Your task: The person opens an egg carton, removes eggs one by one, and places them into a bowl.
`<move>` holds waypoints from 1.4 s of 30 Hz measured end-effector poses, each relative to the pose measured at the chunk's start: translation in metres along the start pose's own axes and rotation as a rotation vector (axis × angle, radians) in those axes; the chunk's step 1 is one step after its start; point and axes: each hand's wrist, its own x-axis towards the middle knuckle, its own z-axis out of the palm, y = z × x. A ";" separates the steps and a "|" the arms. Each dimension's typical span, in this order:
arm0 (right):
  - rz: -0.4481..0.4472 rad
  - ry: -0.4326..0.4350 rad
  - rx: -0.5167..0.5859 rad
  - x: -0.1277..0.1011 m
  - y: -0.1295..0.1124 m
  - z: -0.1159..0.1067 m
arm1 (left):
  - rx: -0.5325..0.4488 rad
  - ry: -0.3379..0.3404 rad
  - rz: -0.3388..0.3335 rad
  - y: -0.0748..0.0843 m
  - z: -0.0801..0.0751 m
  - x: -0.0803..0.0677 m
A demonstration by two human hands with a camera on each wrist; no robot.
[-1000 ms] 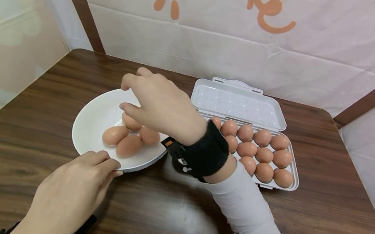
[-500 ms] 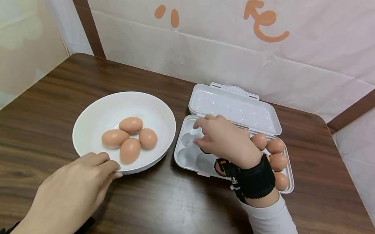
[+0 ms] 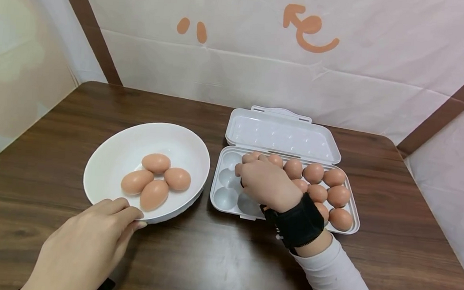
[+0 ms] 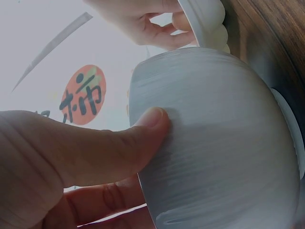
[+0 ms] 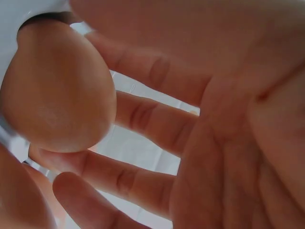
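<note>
A white bowl (image 3: 108, 146) holds several brown eggs (image 3: 156, 180) on the left of the wooden table. My left hand (image 3: 128, 214) rests against its near rim. In the left wrist view the thumb (image 4: 147, 124) presses flat on the bowl's outer wall (image 4: 219, 143). To the right lies an open white egg tray (image 3: 224, 198) with several eggs (image 3: 325, 190) and bare cups at its left end. My right hand (image 3: 250, 164) reaches into the tray. Its fingers (image 5: 157, 119) curl round one egg (image 5: 57, 90), which the hand hides from the head camera.
The tray's lid (image 3: 282, 135) lies folded back towards the wall. A pale sheet with orange marks (image 3: 308, 32) hangs close behind the table. The table's right corner (image 3: 391, 141) is rounded. Bare wood (image 3: 217, 259) lies between my arms.
My right hand left the bowl, crossed right to the tray and has now settled its fingers round an egg there. The left hand has stayed at the bowl's rim.
</note>
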 end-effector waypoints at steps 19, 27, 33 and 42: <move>0.062 0.041 0.041 -0.002 -0.002 0.008 | 0.011 -0.014 -0.037 -0.006 0.013 -0.003; 0.063 0.079 -0.028 -0.001 -0.006 0.008 | 0.016 -0.019 -0.040 -0.010 0.018 -0.005; 0.047 0.102 -0.043 -0.002 -0.005 0.010 | 0.012 -0.017 -0.018 -0.011 0.019 -0.005; 0.021 0.100 -0.041 -0.001 -0.001 0.009 | 0.000 0.004 0.013 -0.014 0.021 -0.003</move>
